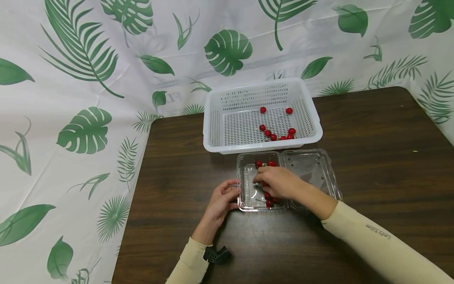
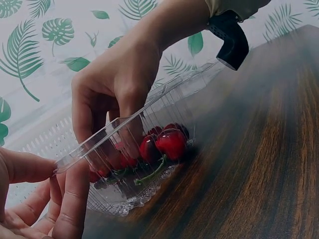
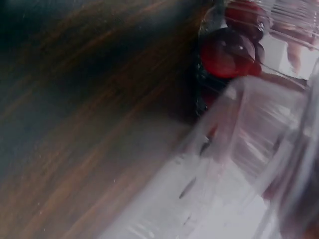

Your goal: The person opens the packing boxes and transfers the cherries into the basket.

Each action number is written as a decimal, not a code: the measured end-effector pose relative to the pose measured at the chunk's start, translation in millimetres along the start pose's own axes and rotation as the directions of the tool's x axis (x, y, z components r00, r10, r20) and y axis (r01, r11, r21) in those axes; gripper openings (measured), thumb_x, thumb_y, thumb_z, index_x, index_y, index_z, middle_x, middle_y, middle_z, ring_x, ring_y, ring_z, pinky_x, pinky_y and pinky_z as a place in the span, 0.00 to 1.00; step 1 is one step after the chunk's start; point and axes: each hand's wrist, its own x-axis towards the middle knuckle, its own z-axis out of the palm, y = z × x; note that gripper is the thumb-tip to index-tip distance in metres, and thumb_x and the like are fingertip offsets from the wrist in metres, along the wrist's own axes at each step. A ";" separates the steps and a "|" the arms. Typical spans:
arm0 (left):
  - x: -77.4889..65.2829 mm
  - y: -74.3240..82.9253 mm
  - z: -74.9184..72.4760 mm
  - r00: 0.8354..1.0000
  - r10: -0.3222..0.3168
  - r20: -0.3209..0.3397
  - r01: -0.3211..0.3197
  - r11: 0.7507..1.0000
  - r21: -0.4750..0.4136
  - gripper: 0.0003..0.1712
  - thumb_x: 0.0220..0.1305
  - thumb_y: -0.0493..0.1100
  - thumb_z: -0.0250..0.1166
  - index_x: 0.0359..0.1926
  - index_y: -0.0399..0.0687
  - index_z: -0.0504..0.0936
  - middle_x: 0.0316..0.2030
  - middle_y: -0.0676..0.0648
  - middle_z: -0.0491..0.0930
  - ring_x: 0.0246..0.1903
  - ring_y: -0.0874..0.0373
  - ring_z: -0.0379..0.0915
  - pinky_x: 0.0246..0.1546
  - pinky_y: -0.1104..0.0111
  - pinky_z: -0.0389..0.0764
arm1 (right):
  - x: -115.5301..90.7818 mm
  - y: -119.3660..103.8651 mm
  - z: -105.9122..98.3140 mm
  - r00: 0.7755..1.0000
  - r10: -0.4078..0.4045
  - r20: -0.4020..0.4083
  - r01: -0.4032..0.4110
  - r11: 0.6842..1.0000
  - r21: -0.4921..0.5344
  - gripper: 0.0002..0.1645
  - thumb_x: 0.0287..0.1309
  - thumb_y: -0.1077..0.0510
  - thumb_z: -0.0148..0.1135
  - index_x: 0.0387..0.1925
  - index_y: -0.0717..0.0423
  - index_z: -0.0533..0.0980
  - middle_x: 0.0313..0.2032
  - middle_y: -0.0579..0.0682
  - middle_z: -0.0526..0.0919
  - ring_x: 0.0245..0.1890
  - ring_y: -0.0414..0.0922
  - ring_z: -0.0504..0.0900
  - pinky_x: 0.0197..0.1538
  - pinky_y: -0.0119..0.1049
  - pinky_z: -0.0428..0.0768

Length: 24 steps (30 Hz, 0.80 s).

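Observation:
A clear plastic clamshell box (image 1: 251, 194) sits on the table with red cherries (image 1: 268, 203) along its right side and far end. My left hand (image 1: 220, 200) pinches the box's left rim between thumb and fingers. My right hand (image 1: 280, 181) reaches down into the box, its fingers bent. In the left wrist view, the right hand's fingertips are among the cherries (image 2: 172, 144), which have green stems; the plastic wall and fruit partly obscure them, and whether they grip a cherry is unclear. The right wrist view is blurred, showing dark red cherries (image 3: 228, 52) behind clear plastic.
The box's open lid (image 1: 308, 167) lies to its right, under the right forearm. Just behind stands a white perforated basket (image 1: 262, 147) with several cherries (image 1: 273, 137), mostly near its front right. A leaf-patterned white sheet (image 1: 177, 71) hangs behind the dark wooden table (image 1: 170, 169).

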 end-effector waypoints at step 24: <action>-0.2 0.2 -0.1 1.000 0.000 -0.005 0.000 1.000 0.011 0.21 0.63 0.32 0.62 0.56 0.30 0.70 0.33 0.47 0.78 0.31 0.58 0.76 0.22 0.70 0.81 | 4.1 -3.5 -9.1 0.997 -0.055 -0.051 0.064 0.975 0.211 0.18 0.50 0.68 0.73 0.45 0.57 0.84 0.41 0.48 0.83 0.40 0.44 0.81 0.43 0.40 0.82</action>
